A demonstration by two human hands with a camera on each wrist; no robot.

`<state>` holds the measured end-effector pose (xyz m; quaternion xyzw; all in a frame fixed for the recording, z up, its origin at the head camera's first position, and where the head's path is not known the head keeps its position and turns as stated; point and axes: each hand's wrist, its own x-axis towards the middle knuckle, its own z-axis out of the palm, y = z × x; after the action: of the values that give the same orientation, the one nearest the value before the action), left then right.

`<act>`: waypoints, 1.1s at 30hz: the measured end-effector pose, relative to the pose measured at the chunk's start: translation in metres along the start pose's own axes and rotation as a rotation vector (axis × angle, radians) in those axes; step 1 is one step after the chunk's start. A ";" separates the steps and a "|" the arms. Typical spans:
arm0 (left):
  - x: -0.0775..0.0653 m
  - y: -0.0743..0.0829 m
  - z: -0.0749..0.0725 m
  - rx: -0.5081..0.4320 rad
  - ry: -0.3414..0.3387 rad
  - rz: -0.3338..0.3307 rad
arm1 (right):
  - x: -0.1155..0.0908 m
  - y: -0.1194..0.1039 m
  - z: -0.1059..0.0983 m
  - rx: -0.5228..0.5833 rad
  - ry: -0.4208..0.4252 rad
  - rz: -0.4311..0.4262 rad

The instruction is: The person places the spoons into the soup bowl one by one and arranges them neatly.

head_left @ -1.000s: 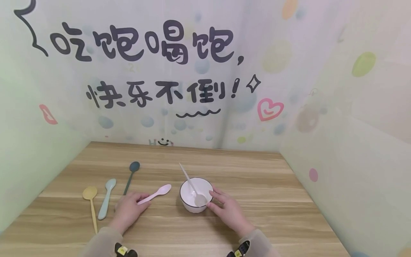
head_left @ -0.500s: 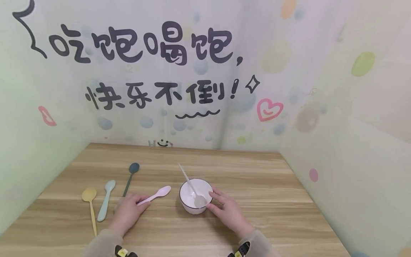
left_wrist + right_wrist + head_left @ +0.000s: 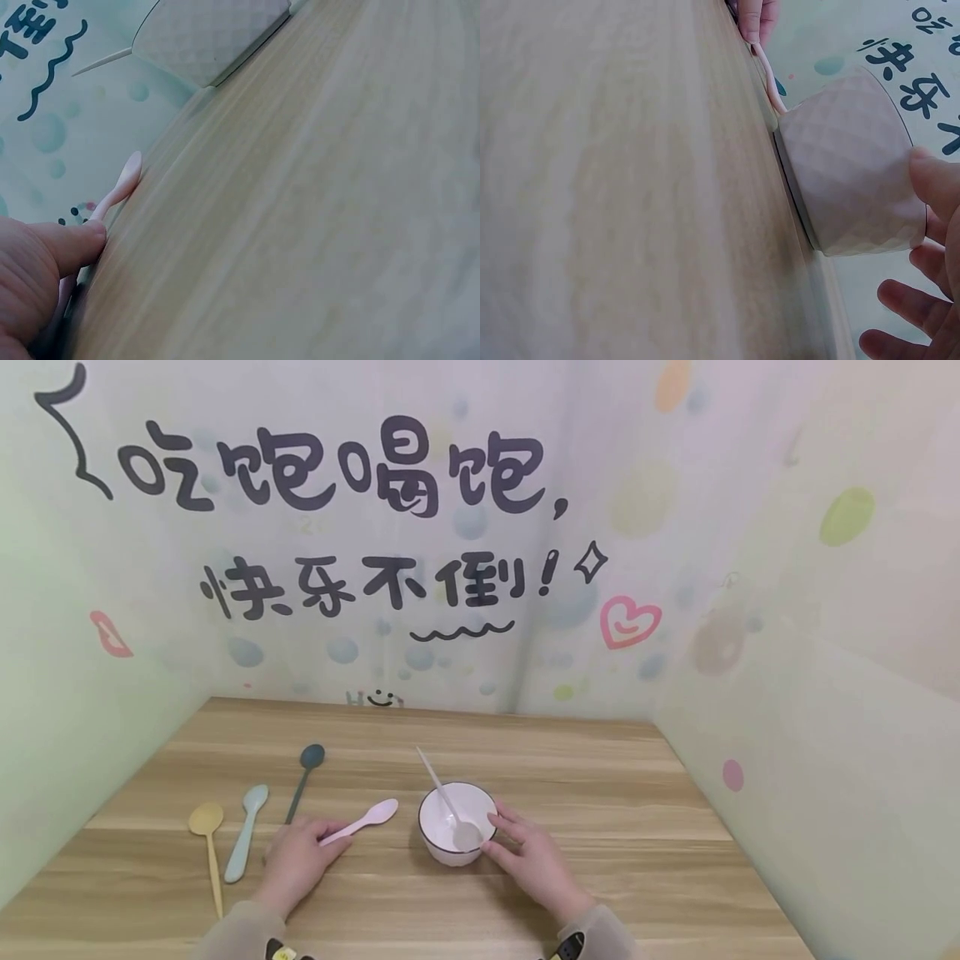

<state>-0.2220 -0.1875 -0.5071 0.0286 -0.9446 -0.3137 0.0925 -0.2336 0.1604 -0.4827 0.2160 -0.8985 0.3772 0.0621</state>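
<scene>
My left hand (image 3: 297, 862) pinches the handle of a pale pink spoon (image 3: 381, 812) lying on the wooden table. In the left wrist view the thumb presses along the handle of the pink spoon (image 3: 129, 174). My right hand (image 3: 537, 864) holds the right side of a white bowl (image 3: 450, 853) with a dark rim. In the right wrist view the thumb lies against the faceted outer wall of the bowl (image 3: 847, 172), while other fingers spread loosely beyond it. A whitish spoon (image 3: 437, 781) leans inside the bowl, its handle sticking out over the far rim.
Left of my left hand lie a yellow spoon (image 3: 206, 820), a light blue spoon (image 3: 248, 828) and a dark teal spoon (image 3: 311, 757); the left hand covers the teal handle's end. Printed walls (image 3: 480, 685) bound the wooden table (image 3: 600, 777) at the back and sides.
Both hands, the bowl and the spoons keep their places relative to each other. The whole head view shifts slightly downward in the picture.
</scene>
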 end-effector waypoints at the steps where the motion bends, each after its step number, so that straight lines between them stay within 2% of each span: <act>1: 0.000 0.000 0.000 0.000 0.000 0.000 | 0.000 0.000 0.000 0.002 0.002 -0.001; 12: 0.003 0.000 -0.001 -0.022 0.018 -0.019 | 0.001 -0.002 -0.001 0.016 0.002 0.009; 23: 0.005 0.004 -0.012 -0.148 -0.052 -0.076 | 0.000 -0.003 -0.001 0.002 0.005 -0.008; 28: 0.008 0.018 -0.022 -0.212 -0.076 -0.030 | -0.001 -0.002 -0.001 0.003 0.012 -0.015; 33: 0.015 0.035 -0.033 -0.208 -0.094 0.042 | -0.001 -0.001 -0.002 0.000 0.014 -0.013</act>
<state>-0.2299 -0.1802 -0.4577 -0.0155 -0.9107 -0.4089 0.0570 -0.2329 0.1613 -0.4811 0.2193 -0.8966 0.3782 0.0711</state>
